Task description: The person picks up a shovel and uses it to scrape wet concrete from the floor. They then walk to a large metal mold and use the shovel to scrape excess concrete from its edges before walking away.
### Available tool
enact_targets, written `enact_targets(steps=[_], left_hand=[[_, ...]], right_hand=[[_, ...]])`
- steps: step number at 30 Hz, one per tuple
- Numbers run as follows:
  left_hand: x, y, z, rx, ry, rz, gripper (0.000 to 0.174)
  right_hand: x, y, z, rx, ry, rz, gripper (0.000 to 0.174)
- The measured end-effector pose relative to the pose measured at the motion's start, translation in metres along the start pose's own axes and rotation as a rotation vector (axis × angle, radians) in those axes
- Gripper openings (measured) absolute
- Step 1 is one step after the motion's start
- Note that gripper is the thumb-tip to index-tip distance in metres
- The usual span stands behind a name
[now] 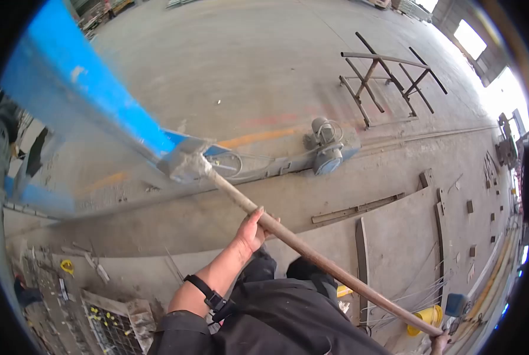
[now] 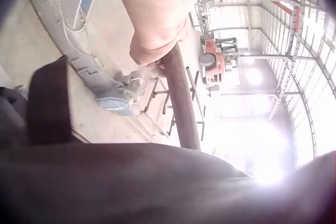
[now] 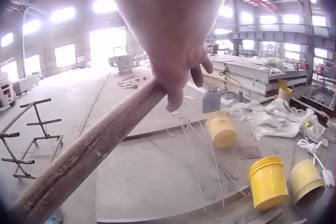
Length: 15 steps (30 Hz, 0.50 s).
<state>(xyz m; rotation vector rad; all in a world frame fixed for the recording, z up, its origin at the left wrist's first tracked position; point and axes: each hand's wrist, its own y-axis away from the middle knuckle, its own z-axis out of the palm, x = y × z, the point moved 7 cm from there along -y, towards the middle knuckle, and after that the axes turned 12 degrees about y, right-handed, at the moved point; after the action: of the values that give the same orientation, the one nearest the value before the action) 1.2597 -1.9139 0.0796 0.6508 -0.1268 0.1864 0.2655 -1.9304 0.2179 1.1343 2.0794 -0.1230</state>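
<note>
A long, worn wooden pole (image 1: 312, 255) slants across the head view from upper left to lower right. My left hand (image 1: 252, 232) grips it partway along, with the thumb on top; the left wrist view shows that hand (image 2: 160, 29) wrapped round the shaft. Near the pole's lower end my right hand (image 1: 439, 343) holds on, and its fingers curl round the end in the right wrist view (image 3: 176, 61). The pole's far end, crusted pale grey, overlaps a grey block (image 1: 184, 161) at the foot of a blue steel beam (image 1: 99, 89).
Beyond the pole a motor (image 1: 326, 148) sits on a low grey rail. A metal frame rack (image 1: 389, 74) stands farther off. Yellow buckets (image 3: 269, 184), thin wires and white plastic sheeting (image 3: 278, 119) lie to the right. A wire grid (image 1: 113, 328) is at lower left.
</note>
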Motion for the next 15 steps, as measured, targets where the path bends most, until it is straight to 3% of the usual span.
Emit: enact_targets(steps=[1,2,3,5,10,13,15], left_hand=[[0.016,-0.025,0.029,-0.081,0.026,0.01,0.023],[0.03,-0.045,0.057,-0.154,0.049,0.023,0.025],[0.043,-0.063,0.077,-0.154,0.045,0.022,0.025],[0.066,-0.104,0.122,-0.272,0.113,-0.03,0.024],[0.158,-0.233,0.171,-0.187,0.094,0.01,0.023],[0.235,-0.336,0.184,-0.059,0.076,0.094,0.02],[0.297,-0.401,0.196,0.014,0.081,0.163,0.02]], right_hand=[[-0.034,0.044,0.033,-0.048,0.685,-0.23,0.051],[-0.072,0.101,0.068,0.069,1.346,-0.494,0.044],[-0.089,0.125,0.097,0.109,1.464,-0.516,0.043],[-0.108,0.157,0.15,0.036,1.269,-0.4,0.041],[-0.176,0.198,0.319,-0.099,1.169,-0.39,0.036],[-0.255,0.189,0.45,-0.165,1.192,-0.441,0.032],[-0.317,0.167,0.533,-0.123,1.392,-0.531,0.033]])
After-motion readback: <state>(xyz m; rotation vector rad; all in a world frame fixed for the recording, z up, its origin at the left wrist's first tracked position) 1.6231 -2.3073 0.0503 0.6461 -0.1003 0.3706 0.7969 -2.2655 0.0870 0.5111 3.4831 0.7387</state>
